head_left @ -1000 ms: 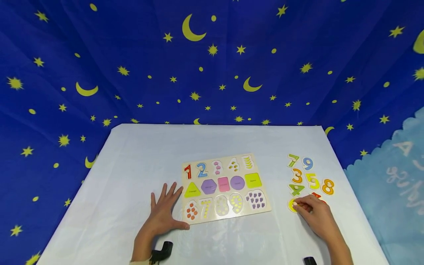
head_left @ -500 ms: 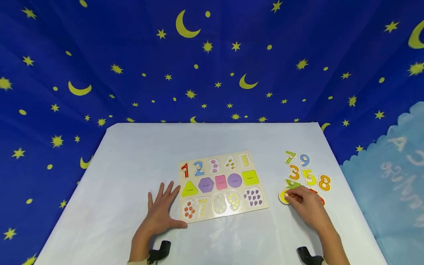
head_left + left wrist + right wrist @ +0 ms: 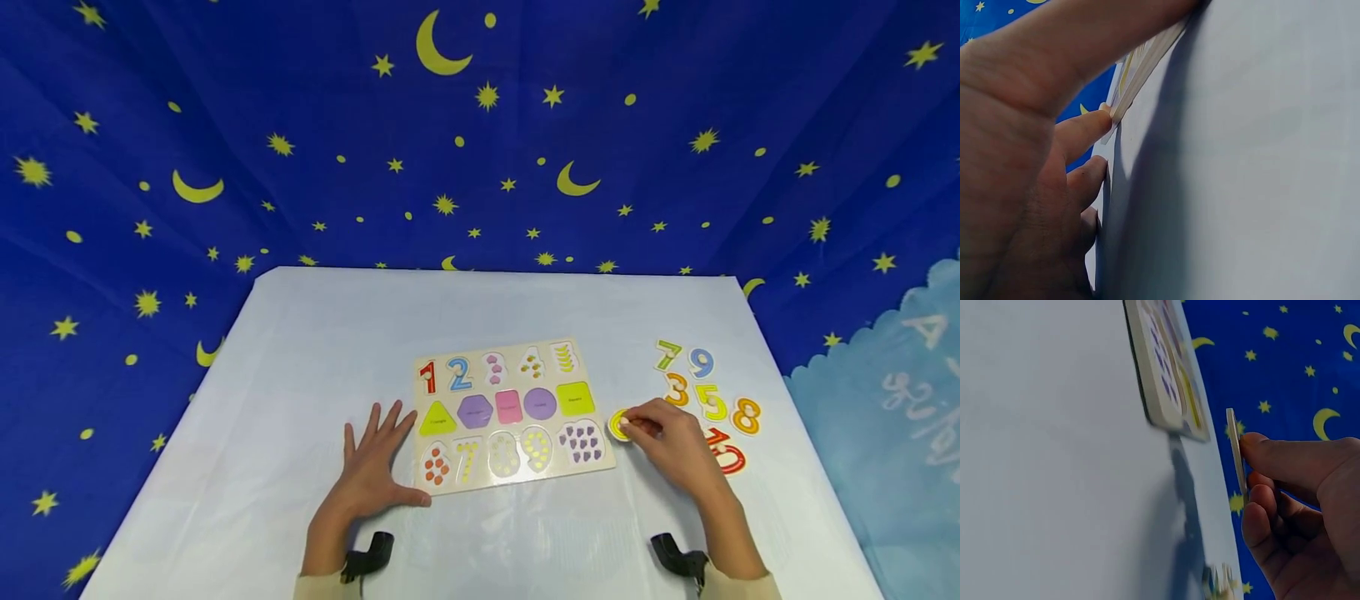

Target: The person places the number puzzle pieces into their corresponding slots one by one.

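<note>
A wooden number puzzle board (image 3: 513, 371) lies on the white table, with a red 1 (image 3: 427, 377) and a blue 2 (image 3: 460, 374) seated in its top row. My left hand (image 3: 371, 467) is spread flat at the board's left edge, thumb at the near corner and index fingertip against the side. Between thumb and fingers, my right hand (image 3: 666, 437) pinches a yellow rounded puzzle piece (image 3: 617, 425) just off the board's right edge. Seen edge-on in the right wrist view, that piece (image 3: 1235, 447) is held up above the tabletop. Its face is partly covered by the fingers.
Right of the board lie loose number pieces: a green 7 (image 3: 667, 356), a blue 9 (image 3: 701, 362), an orange 3 (image 3: 677, 388), a yellow 5 (image 3: 710, 402), an orange 8 (image 3: 746, 416) and a red 10 (image 3: 726, 452). A starry blue cloth (image 3: 315, 108) hangs behind the table.
My right hand has carried the yellow piece leftward from the loose numbers to beside the board, uncovering the red 10 and covering the green 4. My left hand stays at the board's edge.
</note>
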Motion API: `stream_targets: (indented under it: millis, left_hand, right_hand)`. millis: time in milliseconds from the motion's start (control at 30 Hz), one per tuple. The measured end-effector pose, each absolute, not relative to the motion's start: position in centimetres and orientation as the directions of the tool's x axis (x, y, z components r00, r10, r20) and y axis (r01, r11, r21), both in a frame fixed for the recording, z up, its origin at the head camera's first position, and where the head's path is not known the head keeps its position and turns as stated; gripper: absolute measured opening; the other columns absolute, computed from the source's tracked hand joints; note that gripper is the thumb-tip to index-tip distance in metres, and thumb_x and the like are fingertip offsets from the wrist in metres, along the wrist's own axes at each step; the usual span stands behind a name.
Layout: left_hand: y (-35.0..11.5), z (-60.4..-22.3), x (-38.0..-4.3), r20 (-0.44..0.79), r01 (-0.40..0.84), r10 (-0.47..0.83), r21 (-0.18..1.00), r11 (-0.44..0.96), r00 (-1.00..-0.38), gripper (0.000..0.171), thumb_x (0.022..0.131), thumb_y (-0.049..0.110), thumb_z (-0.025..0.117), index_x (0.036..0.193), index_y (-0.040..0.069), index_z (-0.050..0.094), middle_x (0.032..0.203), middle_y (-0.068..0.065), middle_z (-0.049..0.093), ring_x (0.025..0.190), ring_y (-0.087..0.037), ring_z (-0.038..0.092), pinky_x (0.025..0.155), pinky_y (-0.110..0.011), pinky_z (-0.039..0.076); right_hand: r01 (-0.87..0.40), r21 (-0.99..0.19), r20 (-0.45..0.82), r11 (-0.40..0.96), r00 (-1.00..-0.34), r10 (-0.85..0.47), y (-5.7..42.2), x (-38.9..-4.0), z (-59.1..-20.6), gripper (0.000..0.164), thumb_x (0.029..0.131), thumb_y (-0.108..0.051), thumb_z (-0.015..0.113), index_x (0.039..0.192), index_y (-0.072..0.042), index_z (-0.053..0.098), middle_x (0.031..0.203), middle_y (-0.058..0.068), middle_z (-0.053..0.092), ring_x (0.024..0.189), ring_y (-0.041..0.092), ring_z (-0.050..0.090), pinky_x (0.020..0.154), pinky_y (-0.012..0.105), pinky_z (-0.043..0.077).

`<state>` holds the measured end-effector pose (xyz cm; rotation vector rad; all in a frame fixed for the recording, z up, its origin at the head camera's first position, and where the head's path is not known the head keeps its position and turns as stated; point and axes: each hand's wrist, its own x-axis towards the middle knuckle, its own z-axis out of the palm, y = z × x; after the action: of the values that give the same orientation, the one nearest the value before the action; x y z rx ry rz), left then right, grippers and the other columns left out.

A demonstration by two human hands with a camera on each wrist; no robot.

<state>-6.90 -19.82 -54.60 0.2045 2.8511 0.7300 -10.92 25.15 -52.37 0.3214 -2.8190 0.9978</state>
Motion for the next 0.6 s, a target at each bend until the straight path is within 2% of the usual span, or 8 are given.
stream_targets:
  millis: [267, 600]
  left_hand:
    - [-19.9, -54.5, -6.9, -0.122, 0.103, 0.186, 0.492, 0.865, -0.975, 0.131, 0.042, 0.070, 0.084, 0.152, 0.024, 0.030, 0.160, -0.004, 0.015, 0.145, -0.032, -0.005, 0.106, -0.064, -0.011]
    - [-19.9, -54.8, -6.9, -0.146, 0.086, 0.176, 0.478, 0.874, -0.974, 0.131, 0.042, 0.072, 0.082, 0.153, 0.026, 0.028, 0.160, -0.001, 0.012, 0.145, -0.029, -0.007, 0.106, -0.063, -0.012]
  right_hand:
    - [-0.275, -0.671, 0.182, 0.688, -0.961, -0.206, 22.4, -12.1, -52.6, 0.013, 0.081, -0.017, 0.079, 0.092, -0.014, 0.073, 0.081, -0.010, 0.061, 0.070, 0.008, 0.055, 0.061, 0.024, 0.047]
    - [-0.285, -0.711, 0.165, 0.643, -0.956, -0.241, 20.5, -13.1, -53.0, 0.014, 0.081, -0.020, 0.079, 0.092, -0.015, 0.073, 0.082, -0.010, 0.062, 0.071, 0.009, 0.056, 0.063, 0.024, 0.048]
